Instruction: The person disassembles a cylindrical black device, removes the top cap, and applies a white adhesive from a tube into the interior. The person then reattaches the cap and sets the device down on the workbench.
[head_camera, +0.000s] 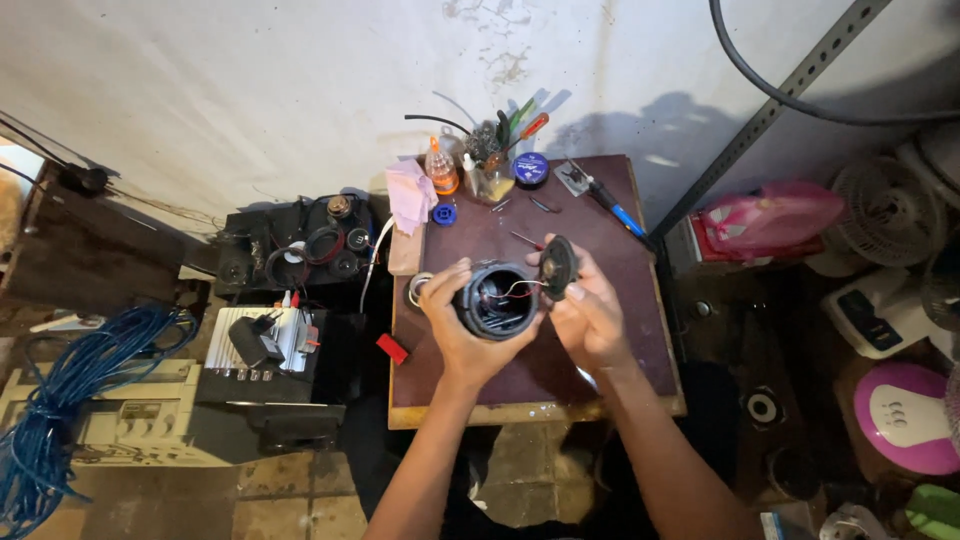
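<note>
My left hand (452, 325) grips a round black housing (497, 300), its open end facing up with thin red and white wires inside. In my right hand (590, 315) is a small black round speaker (558, 267), tilted on edge beside the housing and joined to it by the wires. Both are held just above a small dark brown wooden table (620, 260).
At the table's far edge stand an orange glue bottle (441, 170), a jar of tools (497, 170), a blue-lidded tin (530, 168) and a soldering iron (605, 198). Left of the table lie black electronics (300, 250) and a coil of blue cable (70, 390). Fans (890, 210) crowd the right.
</note>
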